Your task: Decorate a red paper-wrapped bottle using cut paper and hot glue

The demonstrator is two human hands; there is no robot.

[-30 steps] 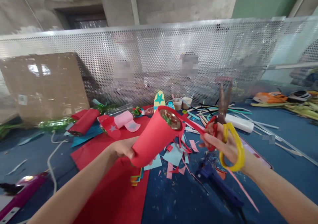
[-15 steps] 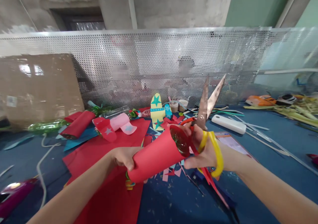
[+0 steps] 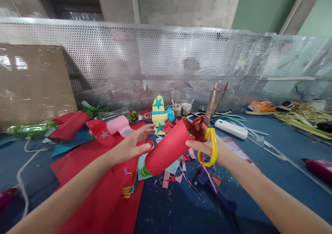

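A bottle wrapped in red paper [image 3: 168, 148] slants over the blue table [image 3: 272, 165], its open end up and to the right. My right hand [image 3: 204, 144] pinches that upper end while also holding yellow-handled scissors [image 3: 211, 123], whose blades point up and stand slightly apart. My left hand [image 3: 132, 144] hovers just left of the tube with fingers spread, touching nothing. Paper scraps [image 3: 178, 171] lie under the tube.
A large red sheet [image 3: 103, 192] covers the near left. Behind stand a yellow paper rocket [image 3: 158, 114], other wrapped bottles [image 3: 68, 130], small cups [image 3: 181, 109], a white tube [image 3: 230, 128] and a blue glue gun [image 3: 215, 192]. A perforated metal screen [image 3: 155, 61] closes off the back.
My left hand has let go of the red tube and opened beside it. My right hand, still with the scissors, has taken the tube's top end.
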